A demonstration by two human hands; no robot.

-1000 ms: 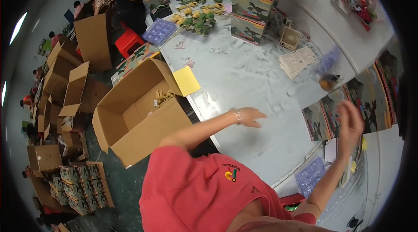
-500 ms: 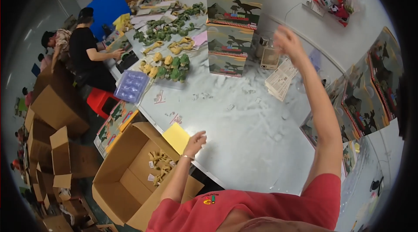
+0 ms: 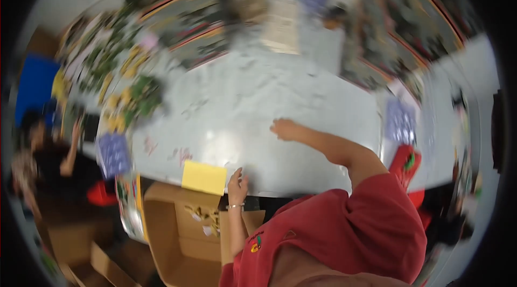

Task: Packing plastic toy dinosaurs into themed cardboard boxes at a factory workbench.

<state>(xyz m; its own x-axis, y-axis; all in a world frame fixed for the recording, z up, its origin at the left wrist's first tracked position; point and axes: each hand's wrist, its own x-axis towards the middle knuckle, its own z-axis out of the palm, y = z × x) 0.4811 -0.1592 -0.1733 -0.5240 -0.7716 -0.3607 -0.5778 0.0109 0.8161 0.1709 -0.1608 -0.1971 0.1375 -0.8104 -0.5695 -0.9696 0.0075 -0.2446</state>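
My left hand (image 3: 237, 187) is at the front edge of the pale table (image 3: 258, 109), its fingers loosely apart with nothing seen in them. Just left of it, a yellow sheet (image 3: 204, 177) lies at the table edge. My right hand (image 3: 285, 129) reaches over the middle of the table; motion blurs its fingers, and no object shows in it. Below the sheet stands an open cardboard box (image 3: 161, 217) with several tan toy figures (image 3: 200, 214) inside. My left forearm passes beside this box.
Green and yellow toy dinosaurs (image 3: 142, 96) cover the table's left side, near a bluish plastic tray (image 3: 114, 153). Dinosaur-printed boxes (image 3: 186, 23) rise at the back, more boxes (image 3: 409, 23) at right. Printed papers (image 3: 283, 26) lie between. A co-worker (image 3: 54, 163) is at far left.
The whole view has swung to the right and blurred. My right hand has come down from beside the box stack to over the mid-table. My left hand remains beside the yellow sheet.
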